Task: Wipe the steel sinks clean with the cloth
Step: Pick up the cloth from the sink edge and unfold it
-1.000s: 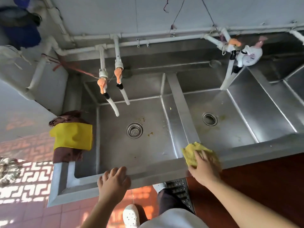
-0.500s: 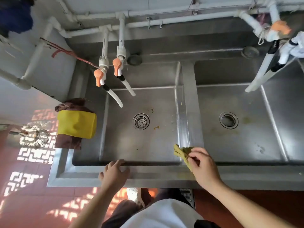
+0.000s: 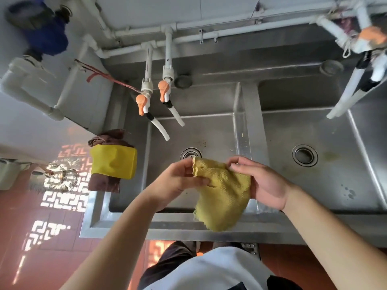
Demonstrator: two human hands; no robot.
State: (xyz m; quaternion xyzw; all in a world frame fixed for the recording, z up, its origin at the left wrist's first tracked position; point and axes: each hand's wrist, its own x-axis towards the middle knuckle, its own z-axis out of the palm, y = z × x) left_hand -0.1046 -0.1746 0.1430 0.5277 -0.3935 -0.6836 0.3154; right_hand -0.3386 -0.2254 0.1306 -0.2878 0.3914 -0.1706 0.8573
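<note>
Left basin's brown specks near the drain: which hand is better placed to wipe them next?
Probably the left hand: it pinches the yellow cloth directly above the left basin; the right hand sits over the divider.

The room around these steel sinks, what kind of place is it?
Probably a commercial or canteen kitchen's washing area: a multi-basin steel sink, several plastic taps on exposed white pipes, and a red tiled floor.

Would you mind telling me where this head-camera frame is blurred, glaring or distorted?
Head view: wide-angle bending curves the sink rim; the far-right taps are motion-smeared; patterned sunlight blows out on the floor; the cloth and both hands stay fairly sharp.
</note>
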